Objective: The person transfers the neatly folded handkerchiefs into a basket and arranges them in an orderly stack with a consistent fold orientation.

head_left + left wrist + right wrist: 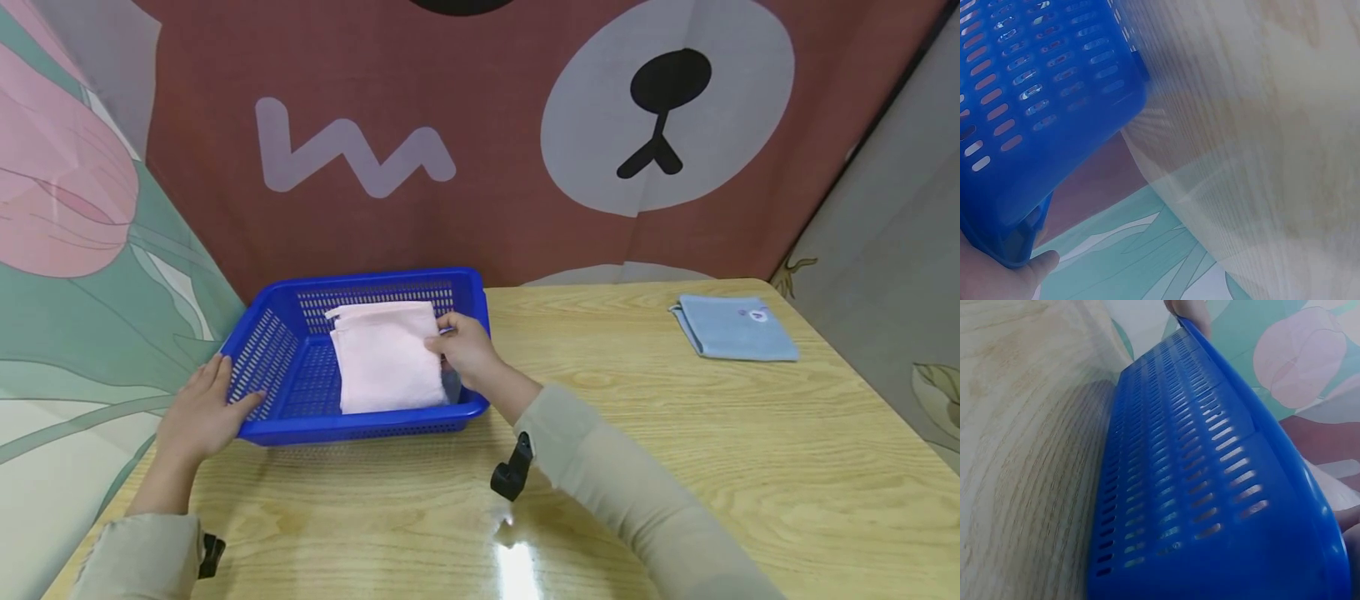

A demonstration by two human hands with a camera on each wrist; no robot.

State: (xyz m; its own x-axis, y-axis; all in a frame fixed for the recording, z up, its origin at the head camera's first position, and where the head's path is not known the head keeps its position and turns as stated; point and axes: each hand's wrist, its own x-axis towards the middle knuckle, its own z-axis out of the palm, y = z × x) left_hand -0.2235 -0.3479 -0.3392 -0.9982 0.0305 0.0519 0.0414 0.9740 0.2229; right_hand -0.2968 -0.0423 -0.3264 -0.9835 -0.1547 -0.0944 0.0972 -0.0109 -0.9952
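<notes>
A pale pink folded cloth (pixel 386 358) is inside the blue plastic basket (pixel 360 427), toward its right side. My right hand (pixel 468 354) reaches over the basket's right end and pinches the cloth's right edge between thumb and fingers. Part of a grey-blue item (pixel 452 386) shows beneath that edge; the rest of it is hidden under the pink cloth. At the basket's left end, my left hand (pixel 201 408) grips the rim, also seen in the left wrist view around the rim's corner (pixel 1013 256).
A light blue folded cloth (pixel 738 329) with a small bear face lies at the back right of the wooden table (pixel 600 467). Behind the table hangs a brown curtain (pixel 487 225) printed with a bear; a flower-patterned one (pixel 67 350) hangs on the left.
</notes>
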